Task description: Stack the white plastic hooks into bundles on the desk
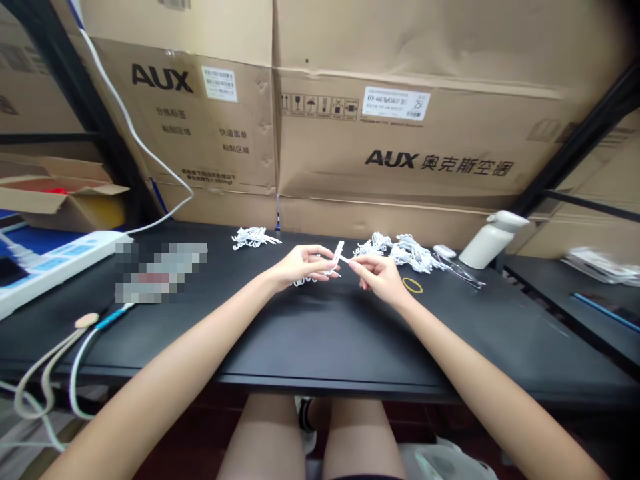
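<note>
My left hand [303,265] is closed around a small bunch of thin white hook-shaped pieces [338,252] above the black table. My right hand [381,277] pinches the end of a thin white piece [345,259] that reaches across to the bunch. Just behind and below my left hand, more white hooks [303,281] lie partly hidden on the table. A loose pile of white hooks [253,236] is farther back on the left. Beyond my right hand lies a tangled heap of white pieces [414,255].
A yellow rubber band [413,285] lies right of my right hand. Farther right are a white bottle [493,240] and a clear packet [463,272]. On the left are a power strip [60,263], a blurred phone-like object [160,273] and cables. Large cardboard boxes [325,153] stand behind.
</note>
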Demonstrator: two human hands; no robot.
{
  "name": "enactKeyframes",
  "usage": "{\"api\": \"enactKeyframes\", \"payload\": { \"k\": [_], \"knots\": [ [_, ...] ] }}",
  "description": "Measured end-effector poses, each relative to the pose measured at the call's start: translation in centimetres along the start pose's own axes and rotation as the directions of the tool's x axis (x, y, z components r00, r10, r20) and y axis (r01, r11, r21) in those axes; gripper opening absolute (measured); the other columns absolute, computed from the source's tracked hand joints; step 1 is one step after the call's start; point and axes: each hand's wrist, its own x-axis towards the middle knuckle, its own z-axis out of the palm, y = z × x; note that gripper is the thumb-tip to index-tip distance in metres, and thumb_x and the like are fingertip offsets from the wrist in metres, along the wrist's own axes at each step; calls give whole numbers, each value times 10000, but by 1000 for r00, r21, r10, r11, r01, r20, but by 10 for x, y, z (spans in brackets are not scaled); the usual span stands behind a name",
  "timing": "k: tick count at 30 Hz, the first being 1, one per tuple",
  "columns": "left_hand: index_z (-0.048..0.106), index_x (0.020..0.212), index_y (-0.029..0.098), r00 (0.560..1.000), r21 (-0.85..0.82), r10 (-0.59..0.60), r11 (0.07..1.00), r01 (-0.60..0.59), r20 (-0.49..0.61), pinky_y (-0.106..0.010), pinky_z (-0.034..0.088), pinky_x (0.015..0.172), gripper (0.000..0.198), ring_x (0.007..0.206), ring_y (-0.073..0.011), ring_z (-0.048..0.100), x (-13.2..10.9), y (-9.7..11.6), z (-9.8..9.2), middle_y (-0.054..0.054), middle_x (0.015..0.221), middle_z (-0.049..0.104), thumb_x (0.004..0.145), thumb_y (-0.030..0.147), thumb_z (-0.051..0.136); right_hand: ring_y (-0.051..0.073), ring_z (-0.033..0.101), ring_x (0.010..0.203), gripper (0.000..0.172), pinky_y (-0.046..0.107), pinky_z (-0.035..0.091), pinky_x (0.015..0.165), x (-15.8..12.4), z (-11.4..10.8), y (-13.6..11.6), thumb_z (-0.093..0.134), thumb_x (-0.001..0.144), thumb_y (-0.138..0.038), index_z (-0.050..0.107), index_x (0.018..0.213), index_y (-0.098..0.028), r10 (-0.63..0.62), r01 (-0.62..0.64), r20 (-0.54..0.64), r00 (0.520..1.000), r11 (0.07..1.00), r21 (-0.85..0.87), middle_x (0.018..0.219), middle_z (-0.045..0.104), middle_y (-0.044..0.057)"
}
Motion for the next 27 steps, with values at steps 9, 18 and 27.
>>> {"api": "enactKeyframes", "payload": {
  "k": [9, 18, 27],
  "knots": [
    [633, 1011, 133, 1000, -24, -10, 1000, 11, 11, -346, 539, 826, 431, 944, -249, 686, 0, -1, -3, -150, 1005, 710, 676, 367, 772, 85, 425, 344, 364, 218, 344, 370, 0, 3, 2, 604, 796, -507, 676, 892, -163, 23, -23, 17, 1000, 1000, 21, 422, 512, -44],
    [636, 911, 132, 972, -160, 11, 986, -50, -235, -331, 546, 810, 401, 903, -223, 694, 6, -1, -1, -115, 960, 716, 627, 356, 807, 107, 531, 474, 404, 241, 459, 470, 0, 13, 11, 492, 863, -521, 603, 1011, -161, -8, 4, -82, 997, 999, -49, 630, 605, 0],
    [639, 862, 119, 941, -159, 59, 980, -118, -334, -345, 543, 824, 394, 932, -231, 681, 10, -8, -2, -107, 942, 705, 611, 368, 812, 280, 470, 1265, 543, 469, 383, 1053, -12, 27, 0, 534, 874, -432, 457, 1351, -184, -208, 405, 459, 864, 829, -387, 1362, 512, 141]
  ]
}}
